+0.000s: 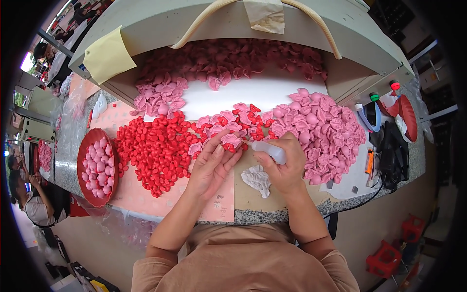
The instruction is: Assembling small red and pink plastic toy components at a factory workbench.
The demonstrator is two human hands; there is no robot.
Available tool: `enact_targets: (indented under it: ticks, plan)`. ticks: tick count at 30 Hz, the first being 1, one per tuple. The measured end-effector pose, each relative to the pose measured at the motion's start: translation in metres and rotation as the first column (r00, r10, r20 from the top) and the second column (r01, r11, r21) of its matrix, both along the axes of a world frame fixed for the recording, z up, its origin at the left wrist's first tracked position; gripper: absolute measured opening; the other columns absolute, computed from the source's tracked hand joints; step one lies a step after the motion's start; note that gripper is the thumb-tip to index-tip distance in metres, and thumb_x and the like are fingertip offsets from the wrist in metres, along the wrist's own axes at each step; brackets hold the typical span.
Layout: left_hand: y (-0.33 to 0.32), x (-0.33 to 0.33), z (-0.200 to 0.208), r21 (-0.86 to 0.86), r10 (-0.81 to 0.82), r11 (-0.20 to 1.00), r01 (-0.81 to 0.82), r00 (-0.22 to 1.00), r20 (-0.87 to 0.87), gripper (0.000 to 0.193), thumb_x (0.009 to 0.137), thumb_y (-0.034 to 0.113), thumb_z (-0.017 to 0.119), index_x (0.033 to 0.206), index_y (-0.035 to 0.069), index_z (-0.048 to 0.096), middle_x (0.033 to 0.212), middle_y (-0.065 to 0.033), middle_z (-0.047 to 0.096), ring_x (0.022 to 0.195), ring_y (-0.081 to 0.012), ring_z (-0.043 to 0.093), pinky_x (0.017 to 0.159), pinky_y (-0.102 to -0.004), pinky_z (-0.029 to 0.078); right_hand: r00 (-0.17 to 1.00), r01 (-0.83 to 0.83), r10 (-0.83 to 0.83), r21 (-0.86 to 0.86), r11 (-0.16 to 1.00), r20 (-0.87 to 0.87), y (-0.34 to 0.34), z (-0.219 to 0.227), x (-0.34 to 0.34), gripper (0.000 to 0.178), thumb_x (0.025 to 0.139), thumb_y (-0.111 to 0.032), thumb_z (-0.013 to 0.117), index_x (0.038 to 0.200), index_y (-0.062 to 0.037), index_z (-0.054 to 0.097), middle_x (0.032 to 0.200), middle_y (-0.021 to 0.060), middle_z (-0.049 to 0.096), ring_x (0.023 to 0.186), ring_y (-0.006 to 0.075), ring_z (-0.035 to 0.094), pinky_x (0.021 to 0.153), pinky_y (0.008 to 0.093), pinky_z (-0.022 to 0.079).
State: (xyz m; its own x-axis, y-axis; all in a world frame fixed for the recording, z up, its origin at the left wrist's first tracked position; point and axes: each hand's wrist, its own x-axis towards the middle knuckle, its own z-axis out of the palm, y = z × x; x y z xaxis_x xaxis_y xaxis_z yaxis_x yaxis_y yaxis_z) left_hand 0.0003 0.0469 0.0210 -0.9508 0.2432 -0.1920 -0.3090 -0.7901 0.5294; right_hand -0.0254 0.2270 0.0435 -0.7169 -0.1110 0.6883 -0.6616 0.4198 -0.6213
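My left hand (210, 170), palm turned up, pinches a small pink ruffled plastic piece (231, 139) with red showing along its lower edge. Closed around a small translucent white squeeze bottle (270, 151), my right hand (290, 163) points the bottle's thin nozzle at that piece; whether the tip touches it I cannot tell. Just beyond both hands lie several pink ruffled pieces paired with red ones (233, 119). A heap of small red plastic parts (153, 151) spreads left of my left hand. Pink ruffled pieces (331, 134) are heaped right of my right hand.
A crumpled white cloth (256, 181) lies between my forearms. At the left stands a red dish (93, 135) of pink round pieces. A grey open-fronted cabinet (301, 27) overhangs the back, with more pink pieces inside. An orange lighter (369, 161) and black bag (393, 155) lie right.
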Motion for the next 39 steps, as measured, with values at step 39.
enact_targets:
  ticks: [39]
  plan:
    - [0.002, 0.001, -0.001, 0.019, 0.036, 0.999, -0.036, 0.999, 0.023, 0.047, 0.091, 0.006, 0.051, 0.134, 0.007, 0.034, 0.09, 0.0032, 0.053, 0.097, -0.0101, 0.055, 0.101, -0.0355, 0.039, 1.0, 0.022, -0.022, -0.018, 1.0, -0.018, 0.0, -0.002, -0.001, 0.031, 0.074, -0.022, 0.074, 0.089, -0.0019, 0.055, 0.072, 0.0073, 0.055, 0.059, 0.0176, 0.048, 0.053, 0.027, 0.039]
